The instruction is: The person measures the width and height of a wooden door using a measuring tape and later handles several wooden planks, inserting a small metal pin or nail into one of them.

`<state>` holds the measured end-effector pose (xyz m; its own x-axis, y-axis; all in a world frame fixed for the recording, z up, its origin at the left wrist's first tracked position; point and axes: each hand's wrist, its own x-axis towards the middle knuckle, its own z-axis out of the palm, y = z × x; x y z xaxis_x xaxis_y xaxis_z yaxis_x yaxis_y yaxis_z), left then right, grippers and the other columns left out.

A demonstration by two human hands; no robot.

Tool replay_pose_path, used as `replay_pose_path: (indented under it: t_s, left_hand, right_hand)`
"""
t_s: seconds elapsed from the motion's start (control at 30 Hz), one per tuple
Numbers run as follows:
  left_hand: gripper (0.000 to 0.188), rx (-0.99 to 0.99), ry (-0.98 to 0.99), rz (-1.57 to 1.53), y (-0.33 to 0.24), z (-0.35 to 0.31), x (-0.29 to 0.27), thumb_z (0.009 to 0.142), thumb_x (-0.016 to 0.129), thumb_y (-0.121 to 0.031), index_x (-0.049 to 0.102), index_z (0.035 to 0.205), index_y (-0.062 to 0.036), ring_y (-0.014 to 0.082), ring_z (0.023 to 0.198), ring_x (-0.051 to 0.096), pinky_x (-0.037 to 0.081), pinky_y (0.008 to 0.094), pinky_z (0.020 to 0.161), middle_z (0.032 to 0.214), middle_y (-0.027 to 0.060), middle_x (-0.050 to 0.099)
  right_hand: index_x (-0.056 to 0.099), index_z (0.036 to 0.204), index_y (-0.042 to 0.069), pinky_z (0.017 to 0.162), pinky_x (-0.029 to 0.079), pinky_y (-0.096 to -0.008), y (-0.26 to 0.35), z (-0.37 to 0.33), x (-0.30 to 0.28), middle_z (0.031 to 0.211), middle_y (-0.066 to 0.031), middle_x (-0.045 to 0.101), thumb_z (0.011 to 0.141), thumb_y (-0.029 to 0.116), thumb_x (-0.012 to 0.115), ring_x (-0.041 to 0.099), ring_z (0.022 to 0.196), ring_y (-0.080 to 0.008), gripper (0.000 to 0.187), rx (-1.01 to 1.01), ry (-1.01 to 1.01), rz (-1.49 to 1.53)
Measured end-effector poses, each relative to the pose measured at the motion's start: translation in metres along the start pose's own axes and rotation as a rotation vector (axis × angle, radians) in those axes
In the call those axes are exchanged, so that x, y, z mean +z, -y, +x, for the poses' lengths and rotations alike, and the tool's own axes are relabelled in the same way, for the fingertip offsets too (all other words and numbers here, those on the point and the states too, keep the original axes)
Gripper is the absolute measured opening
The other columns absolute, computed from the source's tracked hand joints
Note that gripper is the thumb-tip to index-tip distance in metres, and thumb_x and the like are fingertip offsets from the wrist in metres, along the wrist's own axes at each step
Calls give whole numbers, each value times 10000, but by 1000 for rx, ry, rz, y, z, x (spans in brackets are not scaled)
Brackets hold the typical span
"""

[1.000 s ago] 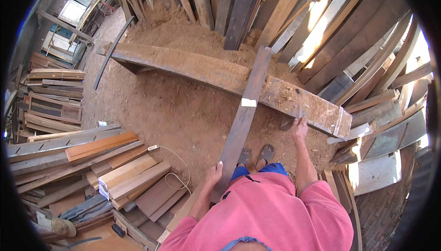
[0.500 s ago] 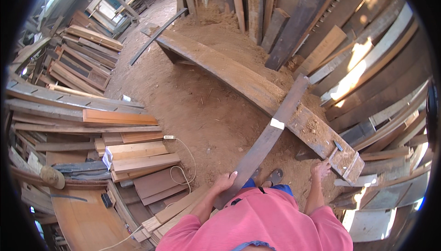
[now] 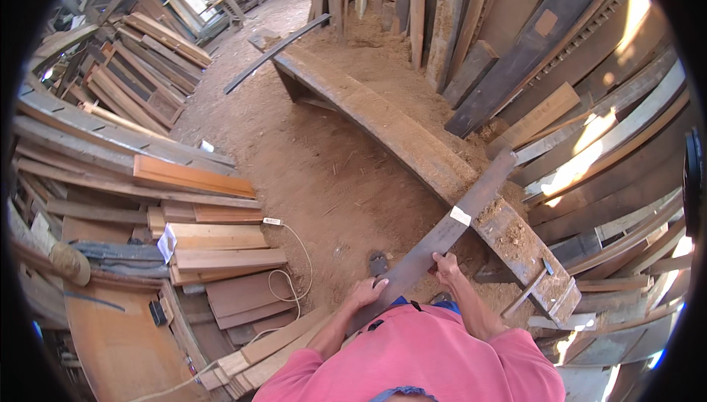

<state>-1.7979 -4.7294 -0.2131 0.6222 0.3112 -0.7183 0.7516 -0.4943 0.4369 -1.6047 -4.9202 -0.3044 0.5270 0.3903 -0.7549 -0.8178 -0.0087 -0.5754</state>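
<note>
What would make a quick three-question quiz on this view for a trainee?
1. True or false: the left hand and the right hand both hold the dark plank.
2. Multiple choice: which tool lies on the sawdust-strewn bench? A) saw B) hammer C) drill
3. Fill in: the hand nearer the plank's pale patch is the ____ one.

Key: 1. True. 2. B, its handle sticking out past the bench's edge. 3. right.
</note>
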Motion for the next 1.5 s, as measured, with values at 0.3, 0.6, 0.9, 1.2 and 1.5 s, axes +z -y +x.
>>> replay_pose_path:
  t_s: [0.3,0.6,0.9,1.2,1.5]
  left_hand:
    - [638,105,-82,-140,12,148,-51,903,430,-550,600,1152,13,431,1139,536,412,473,975,1164,294,581]
    - [583,108,102,-46,15,222,-70,923,429,-511,526,1258,-44,401,1194,502,402,462,989,1267,262,532]
    - [542,134,186,-186,65,196,-77,858,635,-362,502,1207,30,308,982,620,475,391,859,1038,213,642]
    - [523,191,158,-125,56,144,-48,864,647,-320,489,1208,41,298,994,610,479,389,851,1092,220,618]
    - [465,184,203,-290,50,131,-8,876,632,-298,523,1176,40,295,1051,597,460,371,896,1120,214,617]
  right_hand:
    - [598,992,-60,608,509,-380,68,104,73,888,-140,643,899,114,541,624,709,-232,206,-163,-224,-335]
    - [568,1032,-43,626,515,-430,12,138,111,929,-133,641,948,235,542,633,787,-263,291,-4,-443,-77]
    - [522,1150,-18,764,482,-433,28,112,116,996,-126,617,901,239,618,597,882,-268,371,106,-352,-69]
    - [569,971,-76,530,457,-333,10,108,82,792,-128,608,866,125,648,563,618,-187,240,-170,-386,-206]
    - [627,866,-88,530,467,-331,29,68,59,725,-117,626,834,173,689,577,594,-191,270,-280,-459,-566]
